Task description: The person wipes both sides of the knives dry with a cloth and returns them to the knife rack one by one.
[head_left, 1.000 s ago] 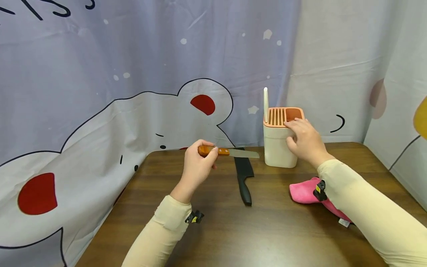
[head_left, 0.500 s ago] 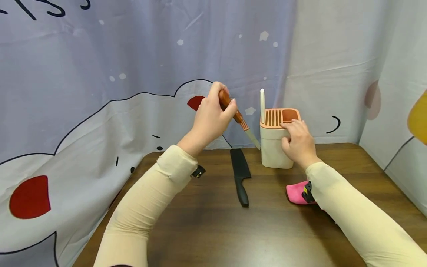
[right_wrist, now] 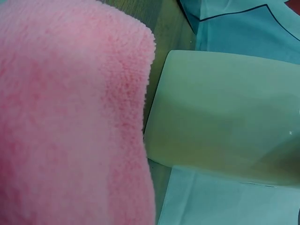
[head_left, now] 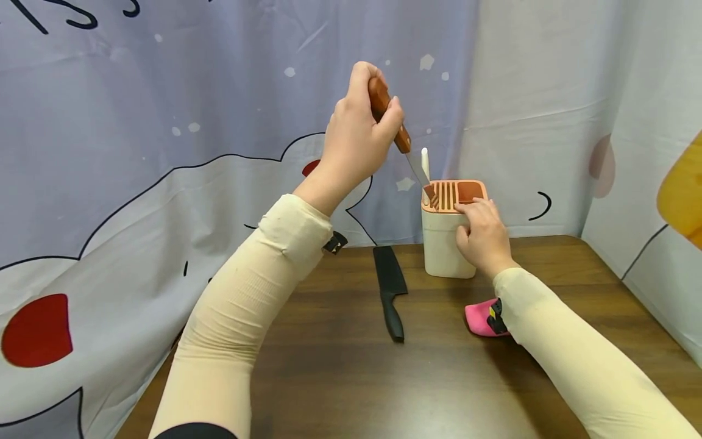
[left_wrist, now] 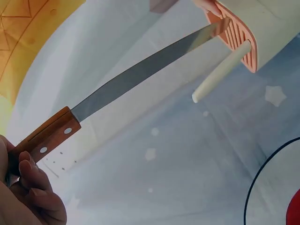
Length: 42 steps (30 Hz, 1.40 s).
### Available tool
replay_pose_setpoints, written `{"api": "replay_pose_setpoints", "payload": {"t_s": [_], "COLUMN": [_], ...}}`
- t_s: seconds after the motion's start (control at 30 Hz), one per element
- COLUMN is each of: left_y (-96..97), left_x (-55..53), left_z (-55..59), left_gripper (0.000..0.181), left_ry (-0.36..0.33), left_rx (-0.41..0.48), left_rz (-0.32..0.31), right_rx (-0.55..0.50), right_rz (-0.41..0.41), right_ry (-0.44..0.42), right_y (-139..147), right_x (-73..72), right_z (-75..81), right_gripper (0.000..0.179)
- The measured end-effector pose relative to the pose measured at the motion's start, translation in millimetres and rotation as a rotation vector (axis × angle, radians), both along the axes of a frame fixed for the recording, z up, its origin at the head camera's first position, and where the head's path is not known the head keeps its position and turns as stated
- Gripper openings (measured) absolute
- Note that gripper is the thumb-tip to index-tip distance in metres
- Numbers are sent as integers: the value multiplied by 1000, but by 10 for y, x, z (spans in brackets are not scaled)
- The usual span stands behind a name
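Observation:
My left hand [head_left: 356,131] grips the wooden handle of a knife [head_left: 403,137], raised with its blade slanting down to the right. In the left wrist view, the knife [left_wrist: 136,75] has its tip right at the slotted orange top of a cream knife holder [left_wrist: 276,23]. A white-handled utensil [left_wrist: 220,72] stands in a slot close by. My right hand [head_left: 485,235] holds the front right rim of the knife holder [head_left: 441,250], fingers over the edge and thumb against the wall. The right wrist view shows the holder's wall [right_wrist: 220,112]; that hand is hidden there.
A black cleaver [head_left: 389,274] lies on the wooden table [head_left: 329,378], left of the holder. Pink fluffy cloth [head_left: 479,318] lies under my right forearm and fills the left of the right wrist view. A patterned curtain [head_left: 247,91] hangs behind the table.
My left hand has risen and moved right, tilting the knife from level to pointing down, its tip now at the holder's slots. The right hand stays at the holder's rim.

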State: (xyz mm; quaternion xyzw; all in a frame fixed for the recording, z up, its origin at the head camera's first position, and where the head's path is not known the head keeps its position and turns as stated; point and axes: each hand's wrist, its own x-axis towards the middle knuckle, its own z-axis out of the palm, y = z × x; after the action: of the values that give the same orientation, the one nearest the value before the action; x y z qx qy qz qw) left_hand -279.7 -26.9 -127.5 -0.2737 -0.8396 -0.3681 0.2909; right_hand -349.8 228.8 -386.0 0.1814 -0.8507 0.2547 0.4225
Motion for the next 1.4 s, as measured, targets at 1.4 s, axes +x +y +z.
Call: {"api": "replay_pose_setpoints", "payload": {"t_s": [1.4], "left_y": [768], "left_x": [-920], "left_z": [-940], "left_gripper": [29], "left_ry": [-290], "left_rx": [-384], "left_rz": [207], "right_rx": [-65], "right_rz": [-26], "right_ry": [80], "right_y": [-174], "right_x": [-51], "right_z": [-44], "right_gripper": [37]}}
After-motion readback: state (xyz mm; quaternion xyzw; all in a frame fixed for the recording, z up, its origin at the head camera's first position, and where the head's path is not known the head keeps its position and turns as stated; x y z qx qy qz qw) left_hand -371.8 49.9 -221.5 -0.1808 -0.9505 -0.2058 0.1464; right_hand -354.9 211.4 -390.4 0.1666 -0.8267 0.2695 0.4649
